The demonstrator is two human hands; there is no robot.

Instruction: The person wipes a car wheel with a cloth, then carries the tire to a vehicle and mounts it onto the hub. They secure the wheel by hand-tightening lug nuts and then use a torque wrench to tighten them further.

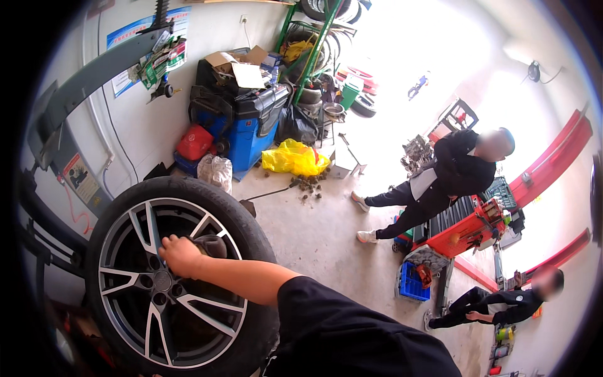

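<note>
The spoked wheel [162, 281] is facing up toward the head view, its dark tyre [254, 242] showing in front of the left edge of the floor [295, 239]; whatever is carrying it is hidden. The right hand [181, 256] is curling its fingers beside an upper spoke, between the hub and the rim's upper right edge, but I cannot tell whether it is gripping anything. A dark rounded object [215, 245] is showing just beside the wrist. The left hand is out of view, so I cannot tell its state. Along the floor's far edge, a blue bin [251, 141] is standing near a yellow bag [295, 157].
</note>
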